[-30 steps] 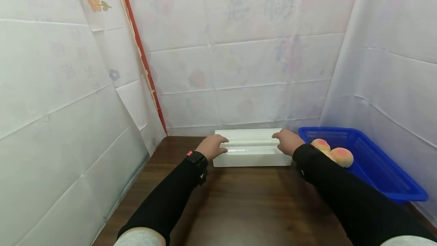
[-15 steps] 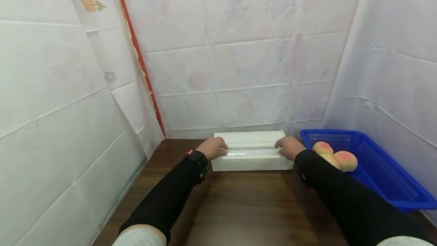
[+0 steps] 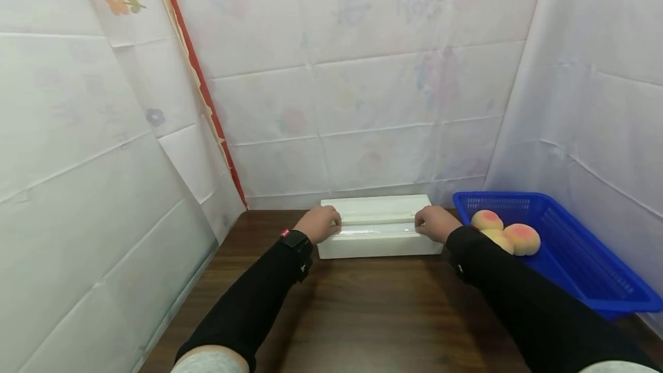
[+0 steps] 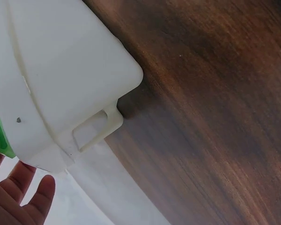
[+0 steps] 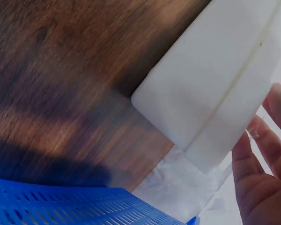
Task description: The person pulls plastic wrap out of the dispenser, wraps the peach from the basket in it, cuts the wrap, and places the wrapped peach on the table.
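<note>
White cling-film dispenser [image 3: 380, 247], one: stood at the surface's [image 3: 373, 309] far side. Clear film [image 3: 378, 228], one strip: I had left hand [image 3: 317, 224] and right hand [image 3: 438, 224] narrowed, pinching its ends. Step, I judged: taking hold; next called for an even pull.

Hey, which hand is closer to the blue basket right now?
The right hand. It is at the right end of the white box, just left of the blue basket. The left hand is farther away, at the box's left end.
</note>
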Demonstrator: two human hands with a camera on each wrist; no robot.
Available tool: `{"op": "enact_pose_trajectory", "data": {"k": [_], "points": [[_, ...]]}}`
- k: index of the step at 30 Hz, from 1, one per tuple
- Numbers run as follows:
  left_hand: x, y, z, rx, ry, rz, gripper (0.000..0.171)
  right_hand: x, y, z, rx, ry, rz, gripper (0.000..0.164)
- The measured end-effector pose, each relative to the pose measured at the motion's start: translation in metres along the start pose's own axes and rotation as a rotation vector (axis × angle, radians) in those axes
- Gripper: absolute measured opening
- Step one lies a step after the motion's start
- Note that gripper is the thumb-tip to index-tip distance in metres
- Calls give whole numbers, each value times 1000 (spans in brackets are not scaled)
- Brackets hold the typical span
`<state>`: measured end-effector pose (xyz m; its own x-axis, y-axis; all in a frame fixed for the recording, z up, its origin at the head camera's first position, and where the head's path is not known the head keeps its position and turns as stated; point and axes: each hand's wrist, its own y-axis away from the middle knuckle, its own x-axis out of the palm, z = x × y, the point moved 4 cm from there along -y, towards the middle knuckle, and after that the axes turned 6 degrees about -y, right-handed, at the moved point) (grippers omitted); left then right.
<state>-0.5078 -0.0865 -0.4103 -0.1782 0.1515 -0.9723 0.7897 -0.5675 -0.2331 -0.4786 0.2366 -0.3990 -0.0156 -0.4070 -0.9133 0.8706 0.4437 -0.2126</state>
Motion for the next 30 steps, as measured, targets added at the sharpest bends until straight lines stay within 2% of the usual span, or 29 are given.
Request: {"op": "enact_pose_trajectory", "data": {"k": [3,9,14,17,21,25,30], "points": [[3,1,4,-1,45,25,10,0,0,3,-13,19,-33,16],[9,4,11,44,127,96,13,2,0,2,26,9,-64,21],[4,4,12,32,188,97,11,-2,-2,4,3,-16,-62,14],[1,3,11,0,194,81,11,-3,-1,5,-9,-35,-12,6],[1,1,9,-58,159,65,11,-1,-2,5,13,-36,41,6],[-1,1,7,-119,139,19,14,0,-1,8,7,-21,-3,14],[-2,2,5,-188,173,-69,14,-2,0,14,9,-20,-88,25]]}}
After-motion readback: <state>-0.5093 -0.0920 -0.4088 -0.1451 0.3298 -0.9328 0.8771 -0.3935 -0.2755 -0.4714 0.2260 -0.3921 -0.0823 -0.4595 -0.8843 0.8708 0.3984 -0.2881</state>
